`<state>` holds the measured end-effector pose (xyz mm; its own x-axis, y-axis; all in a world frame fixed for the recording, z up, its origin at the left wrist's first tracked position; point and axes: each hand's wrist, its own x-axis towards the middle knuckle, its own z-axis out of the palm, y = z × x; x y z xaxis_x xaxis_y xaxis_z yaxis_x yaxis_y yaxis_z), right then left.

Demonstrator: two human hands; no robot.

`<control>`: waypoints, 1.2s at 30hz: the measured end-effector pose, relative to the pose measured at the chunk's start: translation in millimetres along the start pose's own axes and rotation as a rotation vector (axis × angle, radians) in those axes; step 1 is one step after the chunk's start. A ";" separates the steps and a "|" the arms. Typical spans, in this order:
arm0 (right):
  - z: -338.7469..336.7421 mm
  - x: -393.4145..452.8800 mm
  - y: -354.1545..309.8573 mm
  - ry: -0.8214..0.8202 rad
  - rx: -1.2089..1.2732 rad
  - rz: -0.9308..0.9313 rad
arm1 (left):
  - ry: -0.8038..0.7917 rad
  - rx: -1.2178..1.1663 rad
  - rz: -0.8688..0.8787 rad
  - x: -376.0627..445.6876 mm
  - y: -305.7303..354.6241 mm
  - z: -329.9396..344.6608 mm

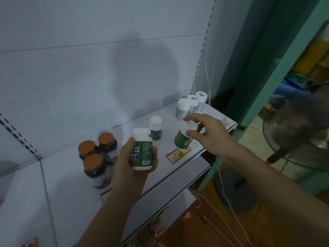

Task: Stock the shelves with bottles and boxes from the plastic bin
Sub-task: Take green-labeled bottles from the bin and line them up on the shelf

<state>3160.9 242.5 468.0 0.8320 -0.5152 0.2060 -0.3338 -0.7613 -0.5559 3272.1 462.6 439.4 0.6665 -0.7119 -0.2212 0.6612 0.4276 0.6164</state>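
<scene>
We are part-way through stocking a white shelf (74, 175), seen from above with both arms reaching in. Our left hand (128, 163) curls round a green-labelled bottle with a white cap (142, 148), held upright just above the shelf. Our right hand (206, 132) pinches the cap end of a second green-labelled bottle (182, 139), tilted near the shelf's front edge; we cannot tell whether its base touches.

We judge the step to be setting these two down. The next move calls for standing the tilted bottle upright, then letting go.

Counting: one more green-labelled bottle (155, 128) stands between our hands, making three. Three white bottles (190, 104) stand in a row beyond our right hand. Three dark jars with copper lids (98, 157) cluster just left of our left hand. The plastic bin is out of view.
</scene>
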 end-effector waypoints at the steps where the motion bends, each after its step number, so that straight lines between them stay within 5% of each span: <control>1: 2.2 16.1 4.7 -0.033 0.015 -0.023 | 0.043 -0.021 0.012 5.3 -5.4 -0.6; 9: 32.9 106.1 26.7 -0.224 -0.030 -0.153 | 0.148 0.028 0.120 29.3 -20.7 -0.3; 22: 44.4 126.7 45.2 -0.318 0.034 -0.264 | 0.186 0.189 0.228 59.1 -38.8 -14.9; 29: 44.6 127.1 46.8 -0.331 0.063 -0.294 | 0.348 0.857 0.480 79.4 -37.8 -17.0; 36: 43.2 128.5 45.1 -0.347 0.054 -0.310 | 0.385 1.164 0.472 108.6 -33.3 -26.7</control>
<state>3271.8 159.0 434.6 0.9910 -0.0975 0.0922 -0.0303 -0.8320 -0.5539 3331.7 385.9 374.7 0.9334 -0.3406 0.1129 -0.2140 -0.2759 0.9371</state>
